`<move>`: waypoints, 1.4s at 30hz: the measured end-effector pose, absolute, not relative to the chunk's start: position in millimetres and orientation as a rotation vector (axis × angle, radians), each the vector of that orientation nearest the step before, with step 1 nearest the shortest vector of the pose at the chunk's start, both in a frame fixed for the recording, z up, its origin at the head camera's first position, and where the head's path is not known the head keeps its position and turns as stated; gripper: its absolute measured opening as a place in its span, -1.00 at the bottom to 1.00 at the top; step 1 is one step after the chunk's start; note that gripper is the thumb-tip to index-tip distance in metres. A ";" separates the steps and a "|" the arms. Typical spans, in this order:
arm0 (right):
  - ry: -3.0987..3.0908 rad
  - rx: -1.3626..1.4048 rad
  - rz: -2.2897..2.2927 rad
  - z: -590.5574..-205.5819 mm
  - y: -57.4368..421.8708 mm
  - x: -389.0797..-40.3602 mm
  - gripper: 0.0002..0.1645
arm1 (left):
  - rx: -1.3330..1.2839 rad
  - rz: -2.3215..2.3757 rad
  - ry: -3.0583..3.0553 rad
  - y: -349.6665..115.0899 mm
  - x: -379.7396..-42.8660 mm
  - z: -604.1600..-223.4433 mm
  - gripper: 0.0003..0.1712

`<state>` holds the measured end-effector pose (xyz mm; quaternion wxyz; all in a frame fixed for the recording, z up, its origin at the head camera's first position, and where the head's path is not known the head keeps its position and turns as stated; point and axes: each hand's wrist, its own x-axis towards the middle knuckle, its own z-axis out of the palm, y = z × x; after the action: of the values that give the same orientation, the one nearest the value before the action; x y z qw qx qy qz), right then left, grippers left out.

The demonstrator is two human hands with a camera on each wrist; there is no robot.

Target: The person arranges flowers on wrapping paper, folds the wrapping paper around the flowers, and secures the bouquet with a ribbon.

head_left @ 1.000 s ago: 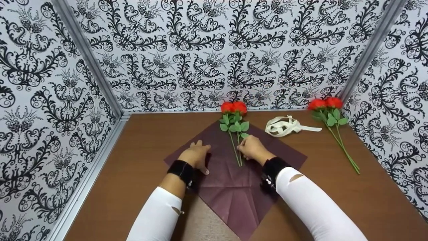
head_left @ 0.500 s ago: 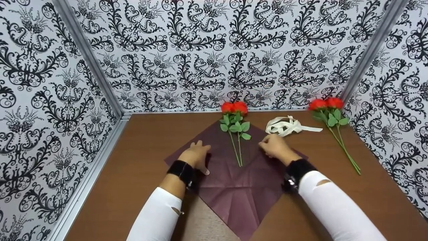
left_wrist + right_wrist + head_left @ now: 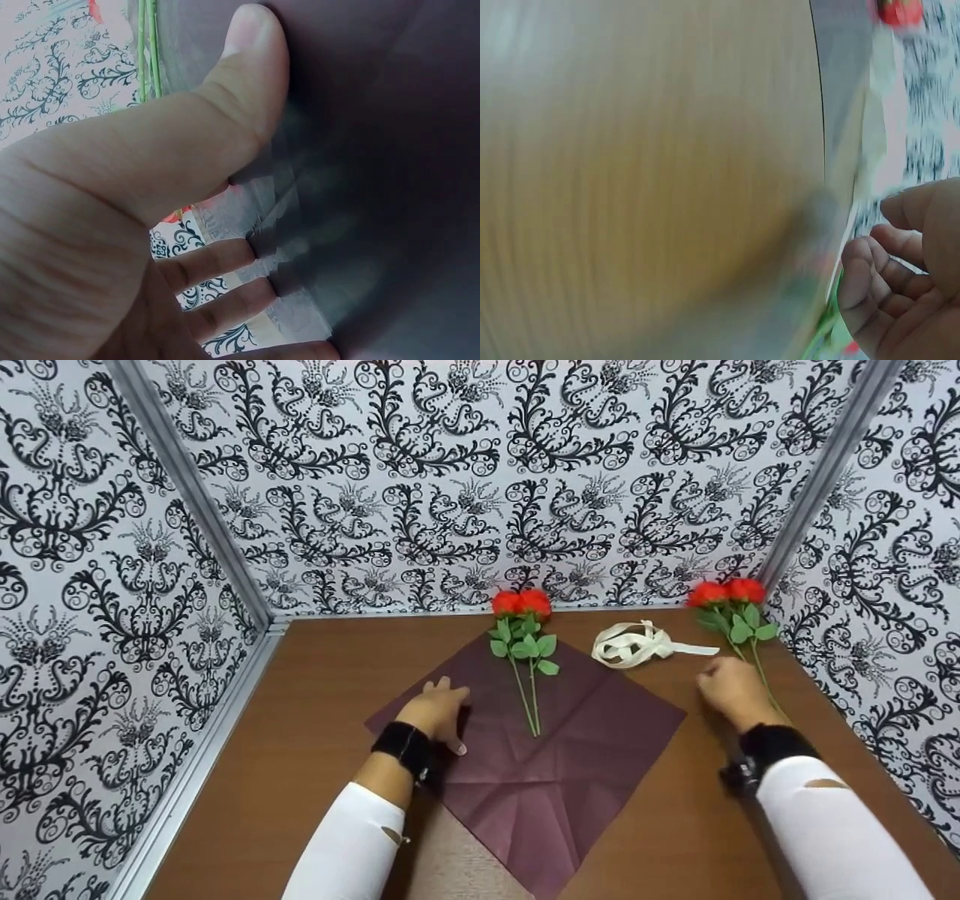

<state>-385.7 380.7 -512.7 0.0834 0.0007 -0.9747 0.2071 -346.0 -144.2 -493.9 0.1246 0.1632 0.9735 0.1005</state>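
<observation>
Maroon creased sheet (image 3: 585, 735) under splayed left hand (image 3: 436, 714); right hand (image 3: 736, 691) loosely curled, empty, near green-stemmed roses (image 3: 742, 631).

The desk (image 3: 315, 675) is brown, the sheet (image 3: 600, 727) dark maroon, the centre roses (image 3: 534, 603) and far-right roses (image 3: 745, 591) red over green leaves (image 3: 526, 648), the ribbon (image 3: 658, 646) cream, the sleeves (image 3: 349, 840) white, the wristbands (image 3: 403, 744) black, and the walls (image 3: 450, 495) white with black scrolling florals.

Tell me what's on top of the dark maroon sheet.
Two red roses lie on the far half of the maroon sheet, and the left hand is over its left side. Whatever is beneath that hand is covered and cannot be seen.
</observation>
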 end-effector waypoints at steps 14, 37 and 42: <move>-2.859 -0.286 0.477 -527.6 457.5 -369.7 -0.66 | 0.475 0.271 2.832 -144.9 -350.1 -499.9 0.15; -3.051 -0.400 0.539 -506.4 463.5 -355.9 -0.81 | 0.473 0.281 2.828 -142.8 -349.1 -495.5 0.06; -3.028 -0.377 0.583 -500.7 457.7 -355.2 -0.82 | 0.465 0.297 2.830 -144.5 -347.9 -494.3 0.05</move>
<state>-355.2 457.7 -500.7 0.0177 -0.1212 -0.9746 0.1876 -347.9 -144.5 -494.3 0.1289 0.1601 0.9733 0.1023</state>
